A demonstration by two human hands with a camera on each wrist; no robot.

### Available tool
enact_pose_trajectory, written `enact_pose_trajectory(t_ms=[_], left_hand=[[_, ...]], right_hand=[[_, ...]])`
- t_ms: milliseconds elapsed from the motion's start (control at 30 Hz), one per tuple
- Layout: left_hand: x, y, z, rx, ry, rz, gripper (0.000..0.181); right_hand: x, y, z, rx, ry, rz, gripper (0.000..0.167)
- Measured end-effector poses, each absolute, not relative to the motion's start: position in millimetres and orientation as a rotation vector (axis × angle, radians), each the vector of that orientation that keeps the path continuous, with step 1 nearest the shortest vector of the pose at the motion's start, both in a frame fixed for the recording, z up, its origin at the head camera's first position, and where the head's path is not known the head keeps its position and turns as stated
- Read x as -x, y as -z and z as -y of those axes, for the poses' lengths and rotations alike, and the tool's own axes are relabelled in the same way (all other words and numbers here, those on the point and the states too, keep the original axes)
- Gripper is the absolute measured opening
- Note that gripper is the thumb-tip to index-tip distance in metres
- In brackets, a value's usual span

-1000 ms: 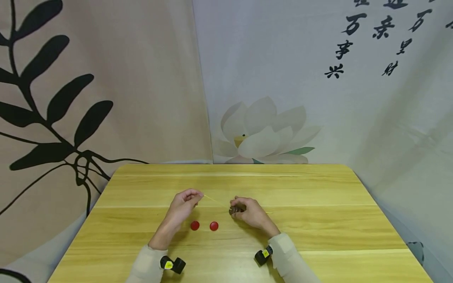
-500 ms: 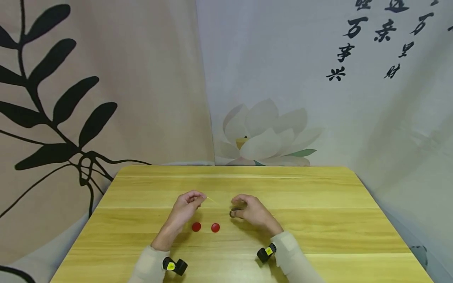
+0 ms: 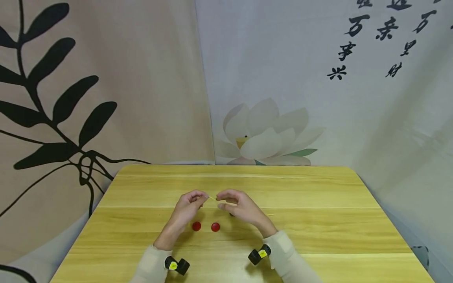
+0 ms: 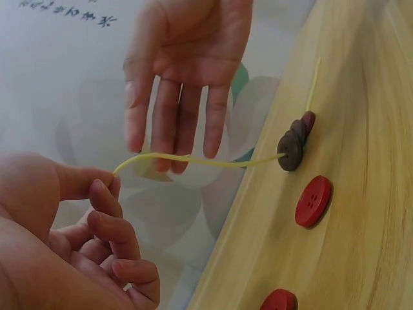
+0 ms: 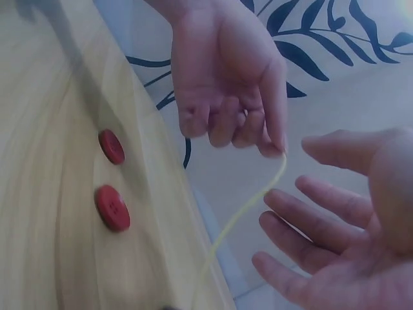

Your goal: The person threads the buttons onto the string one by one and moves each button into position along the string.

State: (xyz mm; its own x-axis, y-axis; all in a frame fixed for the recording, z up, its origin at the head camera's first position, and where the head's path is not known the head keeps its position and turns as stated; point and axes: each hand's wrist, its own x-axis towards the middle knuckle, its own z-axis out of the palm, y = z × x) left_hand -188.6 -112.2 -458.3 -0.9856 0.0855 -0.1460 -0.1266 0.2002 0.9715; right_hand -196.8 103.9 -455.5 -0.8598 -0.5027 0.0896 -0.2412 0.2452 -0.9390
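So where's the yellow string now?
In the left wrist view, the yellow string crosses mid-picture from the left hand to the dark buttons, right of centre.

In the head view, the right grip [image 3: 240, 206] hides most of the dark buttons [image 4: 290, 152] and the middle of the yellow cord [image 4: 219, 163]. The left wrist view's bottom edge cuts off one red button [image 4: 280, 301]; the overlapping dark buttons cannot be counted surely. The right wrist view crops that grip.

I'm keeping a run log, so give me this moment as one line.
left hand: pinches cord; right hand: near cord, gripping nothing; dark buttons: strung on cord, on table; red buttons: two, on table
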Motion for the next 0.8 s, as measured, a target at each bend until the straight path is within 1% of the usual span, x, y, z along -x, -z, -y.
enact_pose_trajectory(t_ms=[200,333,433,667,800], left_hand=[[188.8,458.8,111.5,0.024,-1.888,-2.297,0.022],[188.8,459.1,110.3,0.029,-1.902,-2.278,0.019],[188.9,460.2,109.0,0.028,-1.902,-2.277,0.021],[187.7,461.7,107.2,0.029,-1.897,-2.276,0.022],[187.1,462.2,106.9,0.029,-1.895,-2.275,0.024]], right_hand=[[197.2,456.6,-95.7,0.685,1.665,-2.235,0.038],[197.5,457.6,-92.4,0.666,1.721,-2.193,0.036],[198.2,460.0,-91.2,0.651,1.731,-2.234,0.032],[197.6,460.7,-90.5,0.625,1.665,-2.427,0.014],[198.4,462.5,-90.7,0.614,1.64,-2.485,0.011]])
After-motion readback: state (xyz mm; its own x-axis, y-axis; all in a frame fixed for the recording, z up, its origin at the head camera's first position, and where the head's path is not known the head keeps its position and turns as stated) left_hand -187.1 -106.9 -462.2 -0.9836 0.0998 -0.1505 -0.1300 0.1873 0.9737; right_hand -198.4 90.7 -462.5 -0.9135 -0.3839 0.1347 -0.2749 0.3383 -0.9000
